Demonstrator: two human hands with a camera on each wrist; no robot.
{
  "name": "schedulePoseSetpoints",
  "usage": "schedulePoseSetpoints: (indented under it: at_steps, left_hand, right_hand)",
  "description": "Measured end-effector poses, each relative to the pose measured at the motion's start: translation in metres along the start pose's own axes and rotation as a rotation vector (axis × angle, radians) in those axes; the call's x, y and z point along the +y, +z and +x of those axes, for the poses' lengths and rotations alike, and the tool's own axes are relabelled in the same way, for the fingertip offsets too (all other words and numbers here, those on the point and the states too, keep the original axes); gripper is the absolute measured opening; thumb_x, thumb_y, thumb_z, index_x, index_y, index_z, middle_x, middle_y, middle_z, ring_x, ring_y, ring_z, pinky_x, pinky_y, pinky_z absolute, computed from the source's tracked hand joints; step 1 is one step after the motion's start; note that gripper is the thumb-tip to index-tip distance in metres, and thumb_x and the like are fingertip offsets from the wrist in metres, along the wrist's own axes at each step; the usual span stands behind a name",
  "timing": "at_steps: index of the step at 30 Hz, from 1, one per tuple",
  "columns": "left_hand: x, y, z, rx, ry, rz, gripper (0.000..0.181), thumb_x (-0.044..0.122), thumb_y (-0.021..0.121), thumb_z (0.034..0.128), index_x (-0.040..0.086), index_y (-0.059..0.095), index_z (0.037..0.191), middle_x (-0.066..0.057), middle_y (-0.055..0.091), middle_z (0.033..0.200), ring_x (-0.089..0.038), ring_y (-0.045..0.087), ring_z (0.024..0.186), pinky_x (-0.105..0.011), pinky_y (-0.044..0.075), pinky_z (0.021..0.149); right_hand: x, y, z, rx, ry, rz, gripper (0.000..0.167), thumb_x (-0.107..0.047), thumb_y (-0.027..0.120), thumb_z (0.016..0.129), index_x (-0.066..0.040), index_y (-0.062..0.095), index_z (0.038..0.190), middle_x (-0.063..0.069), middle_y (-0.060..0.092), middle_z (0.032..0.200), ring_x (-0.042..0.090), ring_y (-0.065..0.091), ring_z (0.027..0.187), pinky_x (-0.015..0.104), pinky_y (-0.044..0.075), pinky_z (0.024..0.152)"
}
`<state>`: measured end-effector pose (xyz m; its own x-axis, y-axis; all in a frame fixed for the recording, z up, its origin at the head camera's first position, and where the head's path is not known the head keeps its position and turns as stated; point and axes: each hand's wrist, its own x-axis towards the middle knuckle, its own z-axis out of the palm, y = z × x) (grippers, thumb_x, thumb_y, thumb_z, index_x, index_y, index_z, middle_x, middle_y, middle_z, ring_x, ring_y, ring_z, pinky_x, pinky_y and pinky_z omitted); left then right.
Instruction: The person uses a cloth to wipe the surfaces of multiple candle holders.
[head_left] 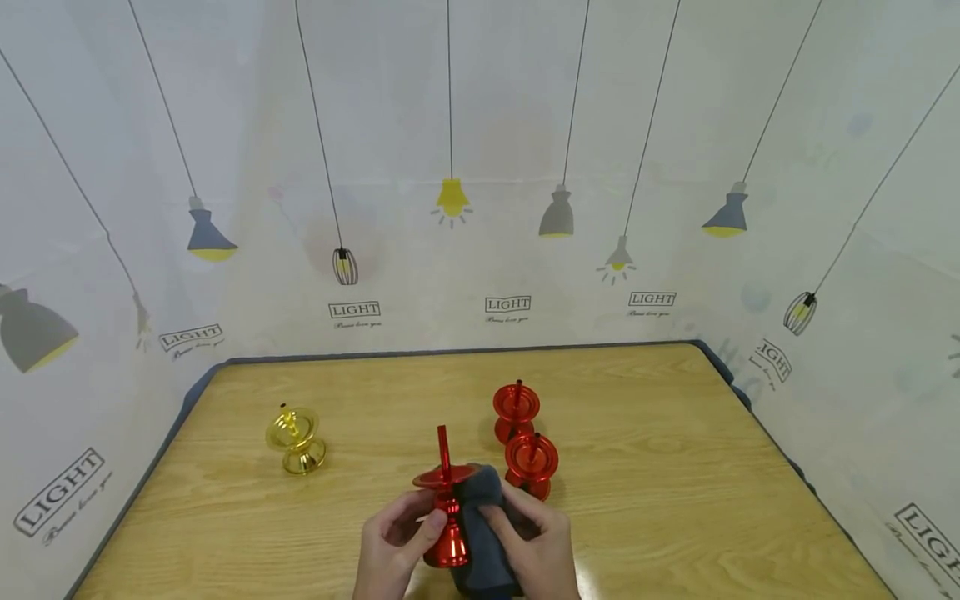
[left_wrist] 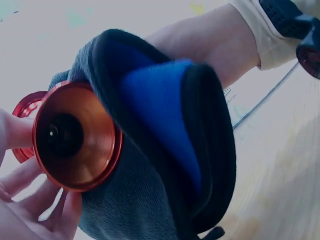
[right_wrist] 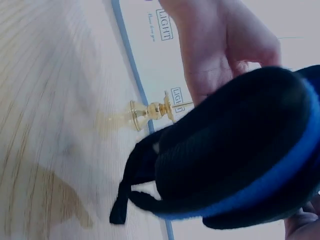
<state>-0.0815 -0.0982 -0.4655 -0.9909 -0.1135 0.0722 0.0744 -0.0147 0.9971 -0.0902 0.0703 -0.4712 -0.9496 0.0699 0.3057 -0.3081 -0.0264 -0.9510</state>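
In the head view my left hand (head_left: 392, 537) holds a shiny red candlestick (head_left: 450, 546) upright, thumb on its stem. It has a thin tube on top, a wide dish and a flared base. My right hand (head_left: 546, 546) grips a folded dark grey-blue cloth (head_left: 483, 542) against the candlestick's right side. From the left wrist, the hollow underside of the candlestick's base (left_wrist: 95, 150) faces the camera, with the cloth (left_wrist: 130, 195) touching it and its bright blue inner side (left_wrist: 155, 105) showing. In the right wrist view the cloth (right_wrist: 230, 145) hides much of the hands.
Two more red candlesticks (head_left: 516, 404) stand just beyond my right hand, the nearer one (head_left: 532, 458) close to the cloth. A gold candlestick (head_left: 303, 457) stands at the left of the wooden table (head_left: 675, 467). A lamp-printed curtain (head_left: 405, 150) surrounds the table.
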Motion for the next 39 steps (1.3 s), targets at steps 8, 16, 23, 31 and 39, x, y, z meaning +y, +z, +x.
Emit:
schedulePoseSetpoints:
  at_steps: [8,16,23,31,39]
  left_hand:
    - [-0.001,0.010,-0.003,0.059,0.131,0.100,0.026,0.006,0.072,0.0930,-0.005,0.072,0.116,-0.017,0.074,0.105,0.000,0.066,0.089,-0.020,0.057,0.080]
    - [0.007,0.009,0.000,0.091,-0.025,0.097,0.034,0.017,0.086,0.0822,0.003,0.073,0.110,-0.010,0.076,0.097,-0.009,0.071,0.083,-0.023,0.058,0.077]
    - [0.004,0.001,0.001,-0.030,-0.013,-0.017,0.033,0.009,0.074,0.0926,-0.003,0.067,0.123,-0.009,0.075,0.108,-0.012,0.071,0.096,-0.025,0.058,0.082]
    - [-0.002,-0.001,0.001,-0.047,-0.059,-0.037,0.030,0.008,0.067,0.0967,-0.009,0.066,0.121,-0.009,0.073,0.106,-0.010,0.068,0.092,-0.024,0.056,0.082]
    - [-0.002,0.010,-0.003,-0.019,0.038,0.091,0.028,0.010,0.080,0.0867,0.001,0.072,0.112,-0.013,0.075,0.103,-0.009,0.071,0.089,-0.025,0.058,0.082]
  right_hand:
    - [0.009,0.002,0.000,0.001,-0.294,-0.162,0.034,0.003,0.078,0.085,-0.002,0.075,0.118,0.013,0.077,0.106,0.011,0.074,0.093,0.022,0.060,0.070]
    - [0.006,0.001,-0.001,0.000,-0.419,-0.259,0.036,0.002,0.079,0.084,-0.004,0.074,0.119,0.011,0.077,0.106,0.014,0.075,0.094,0.021,0.060,0.074]
    - [0.000,-0.001,-0.002,-0.033,-0.162,-0.084,0.035,-0.003,0.076,0.089,-0.005,0.073,0.124,0.013,0.075,0.116,0.012,0.073,0.100,0.026,0.061,0.078]
    - [-0.001,-0.004,-0.004,-0.010,0.049,-0.001,0.035,-0.001,0.076,0.087,-0.006,0.074,0.122,0.013,0.077,0.104,0.012,0.075,0.081,0.029,0.061,0.067]
    - [0.011,-0.006,-0.003,0.014,-0.340,-0.196,0.039,0.005,0.079,0.083,-0.004,0.074,0.120,0.013,0.077,0.110,0.012,0.073,0.099,0.021,0.059,0.075]
